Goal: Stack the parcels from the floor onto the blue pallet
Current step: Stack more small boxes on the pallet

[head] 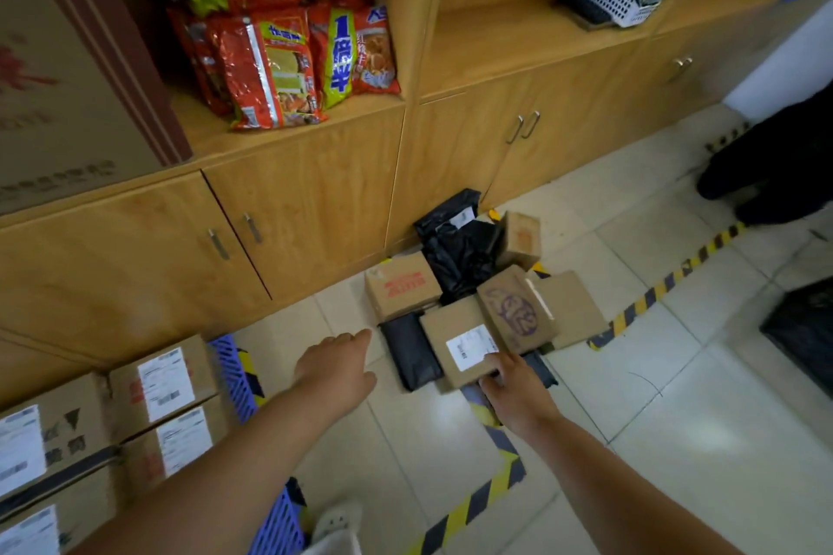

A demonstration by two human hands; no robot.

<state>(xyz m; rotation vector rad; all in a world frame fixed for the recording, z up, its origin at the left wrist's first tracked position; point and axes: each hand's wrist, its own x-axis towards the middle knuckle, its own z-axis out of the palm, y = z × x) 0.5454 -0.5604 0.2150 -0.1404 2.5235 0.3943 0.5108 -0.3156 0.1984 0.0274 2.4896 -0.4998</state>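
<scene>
Tiled floor [631, 397] by wooden cabinets [315, 203] | left hand [336, 367] loose | right hand [514, 388] touching labelled box [459, 342], grip unclear

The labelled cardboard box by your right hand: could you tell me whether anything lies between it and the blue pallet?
Nothing visible blocks the way. Bare floor tile lies between the labelled box and the blue pallet. Only the left hand reaches across that gap, and a flat black parcel lies against the box's left side. The right hand touches the box's near edge.

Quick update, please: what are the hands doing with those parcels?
Left hand open, reaching. Right hand on the labelled box, grip unclear. Floor pile untouched; blue pallet part loaded. Nothing in the way.
</scene>
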